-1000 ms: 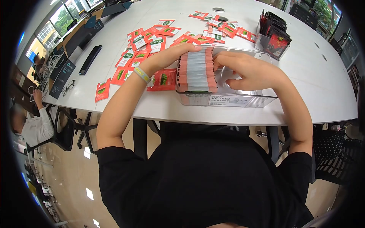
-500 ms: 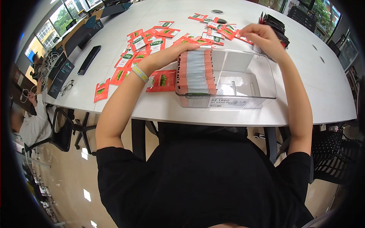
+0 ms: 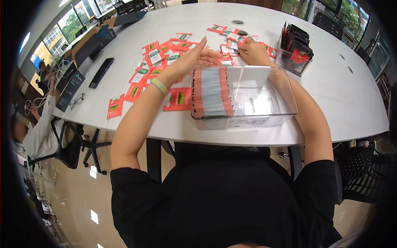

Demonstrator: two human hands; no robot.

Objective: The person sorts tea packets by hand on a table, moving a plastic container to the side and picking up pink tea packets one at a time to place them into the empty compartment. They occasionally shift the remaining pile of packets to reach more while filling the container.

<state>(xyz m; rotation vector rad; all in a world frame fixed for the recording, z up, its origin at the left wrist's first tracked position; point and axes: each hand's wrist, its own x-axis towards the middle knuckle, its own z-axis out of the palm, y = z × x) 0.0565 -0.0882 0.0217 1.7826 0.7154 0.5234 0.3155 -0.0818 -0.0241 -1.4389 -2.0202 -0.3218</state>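
My left hand (image 3: 196, 60) is raised behind the left end of the clear plastic bin, fingers stretched apart and holding nothing. Beyond the bin, my right hand (image 3: 254, 51) has its fingers bent together on a red and white tea sachet (image 3: 232, 46) in the loose pile. The clear bin (image 3: 285, 108) stands near the table edge, its left part filled with a row of upright sachets (image 3: 213, 93). More red Cozy sachets (image 3: 155, 56) lie scattered to the left, and one sachet (image 3: 177, 99) is against the bin's left side.
A clear holder (image 3: 291, 62) packed with dark sachets stands at the back right. On the left of the white table (image 3: 351, 111) are a black phone-like slab (image 3: 101, 73), glasses (image 3: 77, 101) and dark boxes (image 3: 70, 89). A seated person (image 3: 37, 132) handles white cables at far left.
My left hand has lifted off the bin and opened. My right hand has moved left and down onto the sachets, uncovering the dark sachet holder. The view has shifted slightly.
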